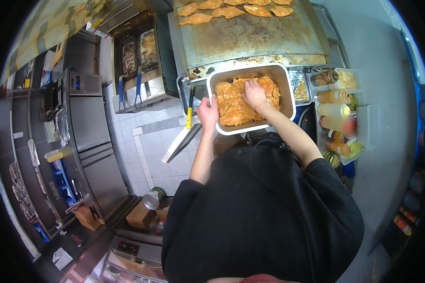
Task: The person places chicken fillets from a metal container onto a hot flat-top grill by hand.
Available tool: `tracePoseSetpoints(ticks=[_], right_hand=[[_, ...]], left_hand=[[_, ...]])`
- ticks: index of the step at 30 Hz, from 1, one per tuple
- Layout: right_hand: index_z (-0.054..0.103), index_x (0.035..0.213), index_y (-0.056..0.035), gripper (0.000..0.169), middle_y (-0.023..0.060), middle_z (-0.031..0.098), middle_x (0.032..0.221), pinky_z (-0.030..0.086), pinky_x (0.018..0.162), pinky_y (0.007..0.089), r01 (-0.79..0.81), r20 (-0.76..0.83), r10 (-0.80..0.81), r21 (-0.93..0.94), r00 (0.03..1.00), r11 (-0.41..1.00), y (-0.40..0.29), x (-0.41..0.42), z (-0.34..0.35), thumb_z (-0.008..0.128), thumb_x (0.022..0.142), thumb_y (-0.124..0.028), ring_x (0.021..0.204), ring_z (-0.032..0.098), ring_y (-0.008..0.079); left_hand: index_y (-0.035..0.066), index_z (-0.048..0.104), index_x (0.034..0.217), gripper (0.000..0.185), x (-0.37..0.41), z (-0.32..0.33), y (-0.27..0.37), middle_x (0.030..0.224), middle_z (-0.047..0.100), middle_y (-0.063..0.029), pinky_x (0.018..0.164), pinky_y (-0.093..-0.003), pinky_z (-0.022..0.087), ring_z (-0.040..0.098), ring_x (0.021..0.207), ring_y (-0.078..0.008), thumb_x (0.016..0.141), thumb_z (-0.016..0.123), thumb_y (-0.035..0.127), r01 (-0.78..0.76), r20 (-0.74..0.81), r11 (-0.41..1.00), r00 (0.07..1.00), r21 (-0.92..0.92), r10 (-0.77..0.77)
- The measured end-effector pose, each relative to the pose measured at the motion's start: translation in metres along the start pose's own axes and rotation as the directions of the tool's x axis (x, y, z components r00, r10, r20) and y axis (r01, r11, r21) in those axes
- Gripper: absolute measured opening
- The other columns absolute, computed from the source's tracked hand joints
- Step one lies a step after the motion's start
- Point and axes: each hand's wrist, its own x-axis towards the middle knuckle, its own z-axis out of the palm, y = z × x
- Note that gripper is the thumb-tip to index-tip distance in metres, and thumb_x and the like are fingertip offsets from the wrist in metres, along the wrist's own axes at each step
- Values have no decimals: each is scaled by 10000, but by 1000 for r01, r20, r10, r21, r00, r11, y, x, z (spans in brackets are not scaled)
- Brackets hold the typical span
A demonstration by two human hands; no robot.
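A white-rimmed rectangular tub (288, 102) holds a thick pile of orange marinated meat pieces (233, 102). My left hand (208, 112) grips the tub's left rim, thumb up at the edge. Inside the tub, my right hand (255, 93) rests on the meat with its fingertips pressed into the top pieces; whether they pinch one is hidden. Beyond the tub lies a flat griddle (248, 39), with several similar flat pieces of meat (228, 12) in rows at its far side.
Left of the griddle stands a deep fryer (152, 83) with blue-handled baskets (138, 90). A yellow-handled tool (189, 118) leans beside my left hand. Squeeze bottles (333, 110) and containers of shredded food (347, 80) stand at right. Farther left is a steel counter (92, 123).
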Motion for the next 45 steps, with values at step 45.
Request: tracePoseSetpoints(ticks=[45], right_hand=[[590,1341,8,437,153,591,1442,540,1044,377,797,126,-815,-338,565,500,-7,344,-37,536,916,-82,1334,578,286]], left_hand=[[36,533,710,353,-3,-2,18,675,566,-145,556,-463,449,583,627,-380,903,746,241,29,-37,999,999,34,-28]])
